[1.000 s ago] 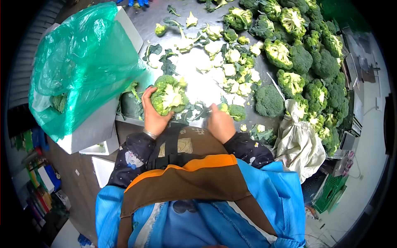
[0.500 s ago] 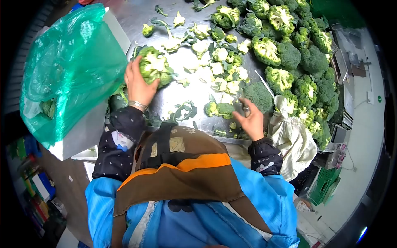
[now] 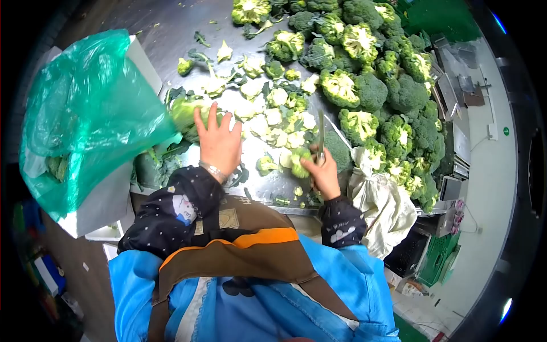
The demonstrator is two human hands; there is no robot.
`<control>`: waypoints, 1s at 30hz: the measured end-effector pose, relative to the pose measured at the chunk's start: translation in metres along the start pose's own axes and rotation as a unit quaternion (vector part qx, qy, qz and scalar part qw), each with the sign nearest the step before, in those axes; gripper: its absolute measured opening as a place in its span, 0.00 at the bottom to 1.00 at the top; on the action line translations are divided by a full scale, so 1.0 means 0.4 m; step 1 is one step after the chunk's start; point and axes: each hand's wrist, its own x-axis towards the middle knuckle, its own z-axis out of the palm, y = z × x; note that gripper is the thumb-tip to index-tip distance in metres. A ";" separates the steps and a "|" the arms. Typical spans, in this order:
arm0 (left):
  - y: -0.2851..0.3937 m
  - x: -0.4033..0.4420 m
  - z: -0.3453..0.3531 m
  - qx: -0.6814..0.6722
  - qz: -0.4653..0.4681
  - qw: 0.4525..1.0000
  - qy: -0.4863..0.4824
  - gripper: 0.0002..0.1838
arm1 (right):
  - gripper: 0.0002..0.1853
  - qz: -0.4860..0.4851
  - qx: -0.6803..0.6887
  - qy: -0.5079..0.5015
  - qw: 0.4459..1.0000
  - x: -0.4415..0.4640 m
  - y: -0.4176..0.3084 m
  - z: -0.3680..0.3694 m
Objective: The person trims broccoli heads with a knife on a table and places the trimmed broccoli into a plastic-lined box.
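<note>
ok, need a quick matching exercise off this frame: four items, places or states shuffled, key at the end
Items
1. knife
2. green plastic bag
3. pale cloth sack
4. left hand

Places or states
A. crumpled, beside the broccoli pile
B. spread open, holding no tool
C. held in the right hand, blade up
D. draped over the white box

Pairs: 1-C, 2-D, 3-A, 4-B
</note>
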 end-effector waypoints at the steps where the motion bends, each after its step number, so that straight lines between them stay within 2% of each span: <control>1: 0.004 0.001 0.014 -0.021 0.050 0.998 -0.032 0.17 | 0.28 0.087 0.086 -0.033 0.992 0.018 -0.068 -0.018; 3: 0.020 -0.007 0.080 -0.056 0.147 0.984 -0.087 0.17 | 0.33 0.082 0.152 -0.052 0.984 0.091 -0.132 -0.017; 5: 0.033 -0.023 0.146 -0.076 0.052 0.982 -0.167 0.17 | 0.41 0.060 0.071 -0.049 0.994 0.178 -0.184 -0.012; 7: 0.010 -0.039 0.214 -0.037 0.051 0.989 -0.132 0.15 | 0.44 0.032 0.018 -0.072 0.997 0.300 -0.156 -0.005; 9: 0.006 -0.033 0.230 -0.040 0.034 0.991 -0.126 0.14 | 0.42 0.066 -0.027 -0.092 0.993 0.368 -0.149 0.014; 10: -0.001 -0.030 0.232 -0.044 0.044 0.991 -0.119 0.13 | 0.35 0.037 -0.109 -0.070 0.991 0.446 -0.058 0.042; 11: -0.011 -0.025 0.232 -0.049 0.052 0.991 -0.117 0.12 | 0.29 0.057 -0.059 -0.084 0.993 0.395 -0.118 0.045; 13: -0.032 -0.010 0.209 -0.038 0.071 0.989 -0.125 0.12 | 0.16 0.086 -0.010 -0.071 0.994 0.394 -0.131 0.049; 14: -0.036 -0.004 0.189 -0.051 0.063 0.989 -0.120 0.12 | 0.15 0.060 0.008 -0.039 0.997 0.373 -0.138 0.041; 15: -0.026 0.004 0.141 -0.093 0.038 0.990 -0.098 0.13 | 0.15 0.042 0.005 -0.047 0.998 0.386 -0.117 0.032; 17: -0.006 0.001 0.073 -0.255 -0.105 0.958 -0.073 0.17 | 0.15 0.080 0.054 -0.026 0.995 0.327 -0.170 0.003; 18: -0.015 0.005 0.062 -0.351 -0.201 0.904 -0.139 0.19 | 0.14 0.071 0.103 -0.027 0.992 0.299 -0.182 -0.012; 19: -0.041 0.006 0.065 -0.571 -0.305 0.730 -0.220 0.19 | 0.14 0.063 0.153 -0.028 0.986 0.271 -0.197 -0.022; 20: -0.055 0.009 0.060 -0.701 -0.364 0.567 -0.233 0.20 | 0.13 0.053 0.195 -0.047 0.978 0.235 -0.228 -0.027; 21: -0.062 0.011 0.057 -0.800 -0.403 0.378 -0.234 0.22 | 0.14 0.011 0.267 -0.113 0.957 0.211 -0.224 -0.024; 23: -0.031 0.013 0.027 -0.847 -0.413 0.240 -0.233 0.26 | 0.15 -0.007 0.251 -0.175 0.952 0.109 -0.312 0.015; 24: -0.025 0.001 0.039 -0.867 -0.399 0.174 -0.243 0.29 | 0.17 -0.039 0.142 -0.185 0.972 0.097 -0.308 0.047; 25: -0.011 0.005 0.025 -0.880 -0.384 0.137 -0.245 0.33 | 0.19 -0.070 0.031 -0.193 0.978 0.079 -0.293 0.085; 26: -0.009 0.005 0.015 -0.884 -0.375 0.137 -0.243 0.34 | 0.22 -0.238 -0.021 -0.158 0.958 0.071 -0.260 0.144; 27: -0.011 0.000 0.009 -0.888 -0.367 0.136 -0.241 0.36 | 0.24 -0.398 -0.072 -0.118 0.907 0.067 -0.232 0.189; 28: -0.027 -0.009 0.024 -0.884 -0.389 0.116 -0.233 0.36 | 0.25 -0.370 -0.114 -0.154 0.909 0.037 -0.254 0.197; 29: -0.032 -0.018 0.024 -0.870 -0.412 0.170 -0.211 0.33 | 0.26 -0.342 -0.156 -0.191 0.907 0.012 -0.280 0.199; 30: -0.040 -0.036 0.036 -0.877 -0.407 0.161 -0.197 0.32 | 0.26 -0.326 -0.143 -0.224 0.907 0.012 -0.280 0.203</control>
